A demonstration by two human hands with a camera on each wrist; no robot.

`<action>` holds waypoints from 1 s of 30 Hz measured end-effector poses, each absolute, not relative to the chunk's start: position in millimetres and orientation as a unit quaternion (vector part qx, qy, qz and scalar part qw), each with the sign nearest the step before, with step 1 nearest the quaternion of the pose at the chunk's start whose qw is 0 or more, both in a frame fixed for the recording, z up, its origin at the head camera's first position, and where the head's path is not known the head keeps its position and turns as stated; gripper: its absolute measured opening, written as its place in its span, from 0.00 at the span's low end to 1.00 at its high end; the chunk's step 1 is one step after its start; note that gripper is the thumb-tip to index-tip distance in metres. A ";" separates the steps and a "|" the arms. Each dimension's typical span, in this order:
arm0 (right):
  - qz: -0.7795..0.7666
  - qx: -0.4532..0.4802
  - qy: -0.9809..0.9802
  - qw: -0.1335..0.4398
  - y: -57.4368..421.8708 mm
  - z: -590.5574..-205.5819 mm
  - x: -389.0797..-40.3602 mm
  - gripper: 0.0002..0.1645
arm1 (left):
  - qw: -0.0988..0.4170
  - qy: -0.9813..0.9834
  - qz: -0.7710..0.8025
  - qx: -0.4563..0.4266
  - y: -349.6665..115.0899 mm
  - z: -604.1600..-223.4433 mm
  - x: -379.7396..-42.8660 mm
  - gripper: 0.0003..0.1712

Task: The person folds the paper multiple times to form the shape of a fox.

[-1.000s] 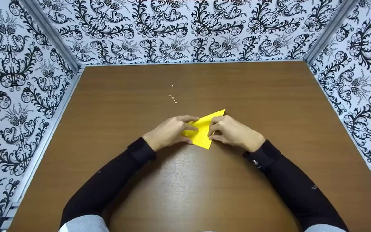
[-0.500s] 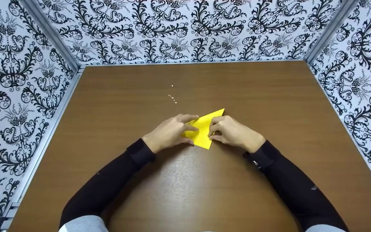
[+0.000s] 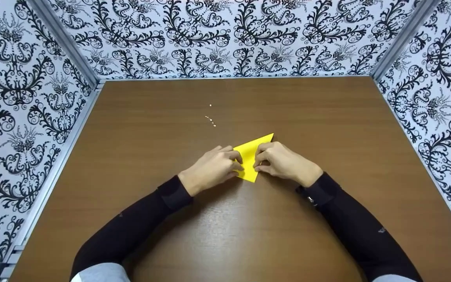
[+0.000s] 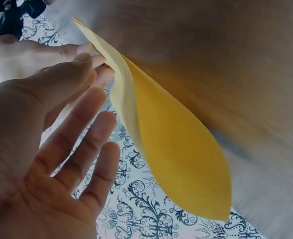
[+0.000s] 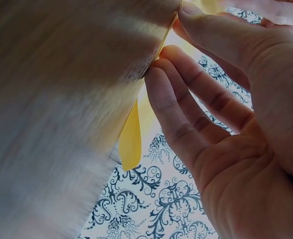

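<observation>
A yellow sheet of paper (image 3: 249,156) lies folded over on the brown table, near its middle. The left wrist view shows the paper (image 4: 181,154) bowed out in a rounded loop at its near end, with its layers apart there. My left hand (image 3: 215,166) is at the paper's left side, fingers relaxed and fingertips on or right at its surface; in the left wrist view three fingers of this hand (image 4: 61,149) stand spread. At the right edge my right hand (image 3: 282,160) pinches the paper with thumb and bent fingers; the other fingertips (image 5: 156,74) press along that edge.
Several tiny whitish bits (image 3: 210,119) lie on the table (image 3: 170,102) beyond the left hand. Walls with a black-and-white scroll pattern (image 3: 217,39) stand at the back and both sides, with grey metal posts (image 3: 63,41) at the corners.
My left hand has turned slightly and its fingers have drawn in from stretched across the paper to more bent at its left part. The right hand keeps its place.
</observation>
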State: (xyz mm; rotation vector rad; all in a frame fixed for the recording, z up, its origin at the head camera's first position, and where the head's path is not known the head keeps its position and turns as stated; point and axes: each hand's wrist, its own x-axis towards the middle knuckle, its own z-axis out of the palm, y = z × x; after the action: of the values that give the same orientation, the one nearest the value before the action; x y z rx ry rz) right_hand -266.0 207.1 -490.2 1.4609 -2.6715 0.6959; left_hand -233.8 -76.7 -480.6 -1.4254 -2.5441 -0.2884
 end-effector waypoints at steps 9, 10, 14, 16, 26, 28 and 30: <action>0.218 0.463 -0.859 -0.001 206.4 -489.4 -265.7 0.02 | 0.044 -0.880 -0.096 -0.464 -76.0 -486.6 -229.8 0.07; 0.218 0.464 -0.859 -0.001 206.5 -489.2 -265.8 0.02 | 0.041 -0.880 -0.098 -0.462 -76.4 -488.0 -230.0 0.07; 0.221 0.466 -0.857 0.005 206.6 -488.7 -265.9 0.02 | 0.036 -0.882 -0.114 -0.455 -78.3 -492.6 -231.2 0.07; 0.222 0.467 -0.856 0.010 206.9 -488.9 -265.5 0.03 | 0.038 -0.883 -0.120 -0.453 -79.1 -494.0 -231.9 0.08; 0.218 0.464 -0.859 0.009 206.1 -489.3 -264.8 0.03 | 0.030 -0.884 -0.136 -0.447 -79.9 -494.2 -233.7 0.08; 0.216 0.464 -0.859 0.013 206.0 -489.9 -265.2 0.03 | 0.036 -0.882 -0.140 -0.448 -80.7 -495.3 -235.8 0.08; 0.215 0.462 -0.860 0.017 205.5 -490.0 -265.6 0.03 | 0.043 -0.880 -0.142 -0.450 -81.8 -496.4 -238.6 0.07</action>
State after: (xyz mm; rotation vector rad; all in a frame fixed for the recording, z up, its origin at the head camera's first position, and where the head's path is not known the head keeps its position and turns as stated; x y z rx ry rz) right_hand -265.6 205.5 -490.0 1.4368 -2.6737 0.6669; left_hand -238.6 -81.8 -496.4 -1.3774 -2.6919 -0.4357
